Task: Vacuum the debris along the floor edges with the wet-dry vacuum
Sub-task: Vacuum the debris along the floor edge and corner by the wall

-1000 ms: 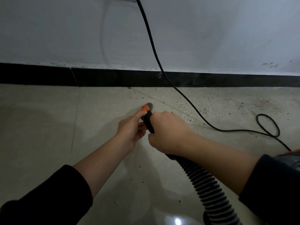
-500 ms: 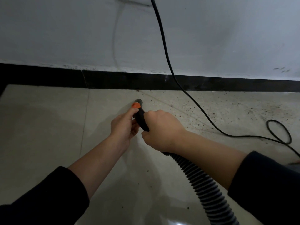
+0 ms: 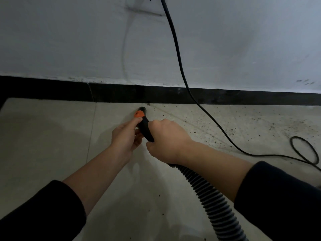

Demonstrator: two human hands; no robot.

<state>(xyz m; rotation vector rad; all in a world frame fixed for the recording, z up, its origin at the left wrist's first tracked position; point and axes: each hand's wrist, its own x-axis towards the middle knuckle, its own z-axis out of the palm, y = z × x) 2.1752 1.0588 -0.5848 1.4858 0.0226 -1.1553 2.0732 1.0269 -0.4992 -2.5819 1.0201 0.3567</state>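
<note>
The black vacuum nozzle (image 3: 145, 125) with an orange slider (image 3: 139, 114) points at the dark baseboard (image 3: 69, 91), its tip just short of the floor edge. My left hand (image 3: 126, 136) holds the nozzle from the left, thumb by the orange slider. My right hand (image 3: 165, 140) grips the nozzle's rear where the grey ribbed hose (image 3: 213, 202) begins; the hose runs down to the lower right. Dark debris specks (image 3: 225, 126) lie scattered on the pale floor tiles to the right of the nozzle, along the baseboard.
A black power cord (image 3: 180, 66) hangs down the white wall (image 3: 69, 40), crosses the baseboard and trails right over the floor into a loop (image 3: 305, 150). The tiles left of the nozzle look free of specks.
Both hands have pushed the nozzle forward, closer to the baseboard. The view has shifted so more of the wall shows above.
</note>
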